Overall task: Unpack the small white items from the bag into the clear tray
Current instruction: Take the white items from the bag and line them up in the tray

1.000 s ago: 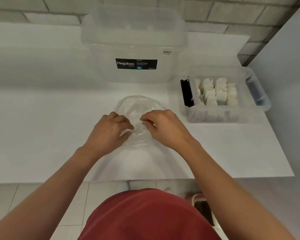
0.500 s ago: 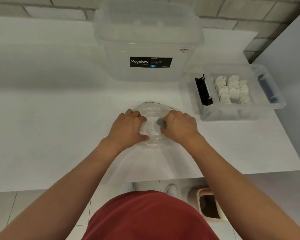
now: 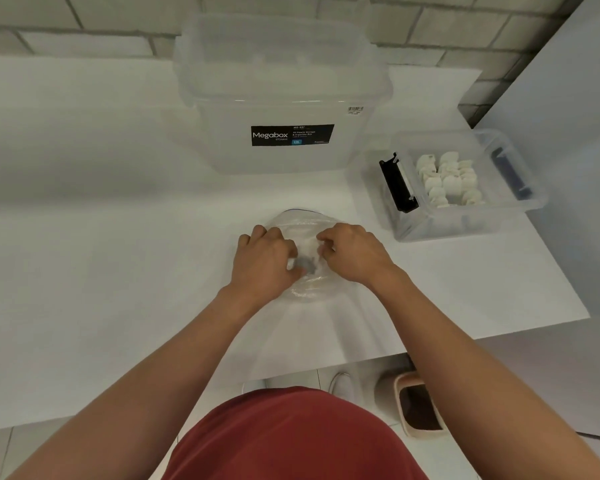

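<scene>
Beside the tray (image 3: 461, 225) of white items (image 3: 447, 181), left hand (image 3: 264, 261) and right hand (image 3: 354, 254) grip the bag (image 3: 307, 289).

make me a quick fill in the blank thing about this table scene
1. The left hand and the right hand both grip a clear plastic ____ on the white table.
2. The small white items lie in the clear tray to the ____ of the hands.
3. The black label on the big lidded box reads ____.
Missing words: bag, right, Megabox.
</scene>
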`<action>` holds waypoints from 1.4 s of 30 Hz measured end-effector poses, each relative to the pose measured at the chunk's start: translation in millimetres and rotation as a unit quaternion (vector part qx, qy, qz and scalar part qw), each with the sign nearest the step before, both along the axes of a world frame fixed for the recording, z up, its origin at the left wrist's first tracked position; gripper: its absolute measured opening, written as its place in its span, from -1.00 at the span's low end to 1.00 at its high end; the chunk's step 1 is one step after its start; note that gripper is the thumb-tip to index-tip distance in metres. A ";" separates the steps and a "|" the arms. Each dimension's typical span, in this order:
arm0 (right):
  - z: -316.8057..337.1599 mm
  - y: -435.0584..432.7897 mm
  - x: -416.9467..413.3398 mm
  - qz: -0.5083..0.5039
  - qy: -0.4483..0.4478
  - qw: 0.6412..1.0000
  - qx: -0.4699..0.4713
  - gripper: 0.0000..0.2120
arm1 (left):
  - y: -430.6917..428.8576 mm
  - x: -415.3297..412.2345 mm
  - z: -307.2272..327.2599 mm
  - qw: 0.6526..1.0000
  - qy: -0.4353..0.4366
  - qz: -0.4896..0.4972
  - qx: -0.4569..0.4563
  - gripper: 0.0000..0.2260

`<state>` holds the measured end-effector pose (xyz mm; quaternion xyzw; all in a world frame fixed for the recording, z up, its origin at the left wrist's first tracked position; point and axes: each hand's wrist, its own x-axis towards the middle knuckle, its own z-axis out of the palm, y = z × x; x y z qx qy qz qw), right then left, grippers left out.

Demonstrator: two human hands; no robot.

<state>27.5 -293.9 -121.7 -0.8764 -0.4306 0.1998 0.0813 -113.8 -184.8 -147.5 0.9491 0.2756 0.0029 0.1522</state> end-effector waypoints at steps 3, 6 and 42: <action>-2.6 7.4 -1.4 -0.008 0.008 1.000 -0.014 -0.74 | -0.7 -1.8 -2.7 1.000 -0.008 -0.001 0.003 -0.64; 3.0 6.1 -0.3 -0.010 0.028 0.999 0.027 -0.85 | 0.0 -2.6 -1.7 1.000 -0.006 0.002 -0.008 -0.62; 142.1 -132.5 233.1 -0.071 -0.207 0.963 0.159 -0.86 | -101.5 154.2 78.5 0.970 -0.220 -0.008 -0.105 -0.27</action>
